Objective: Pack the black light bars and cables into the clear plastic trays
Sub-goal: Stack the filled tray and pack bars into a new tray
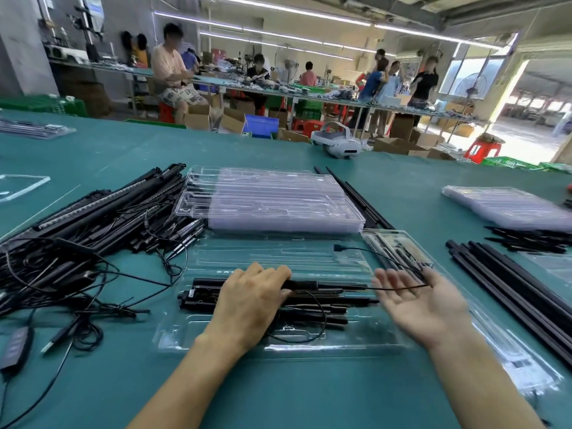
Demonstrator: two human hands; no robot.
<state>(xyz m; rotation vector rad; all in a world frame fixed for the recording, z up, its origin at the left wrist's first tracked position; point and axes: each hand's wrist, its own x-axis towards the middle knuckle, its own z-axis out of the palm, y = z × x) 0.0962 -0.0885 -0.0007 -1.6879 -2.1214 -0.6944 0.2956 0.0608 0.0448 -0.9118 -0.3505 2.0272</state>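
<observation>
Black light bars [312, 300] sit bundled in the near channels of the clear tray [173, 339], and I have my left hand [253, 294] clamped on them, its fingers curled over the top bar to pin the bundle in place. My right hand [424, 305] is turned palm up with its fingers spread. It grips nothing, and a thin cable [359, 287] lies draped across those fingers, though motion blur hides exactly how it rests. I judge the step in hand to be tucking that cable into the tray alongside the bars. To do it well I would hold the left hand's pressure on the bars so they do not ride up out of their slots. I would then gather the slack into a loose loop with the right hand and lay it flat in a free recess, avoiding a sharp bend near the plug. The cable is springy and may pop back out unless pressed down. Beyond the tray stands the stack of empty trays [278, 209], with the tangled supply pile [93, 218] to the left and loose bars [510, 283] to the right.
</observation>
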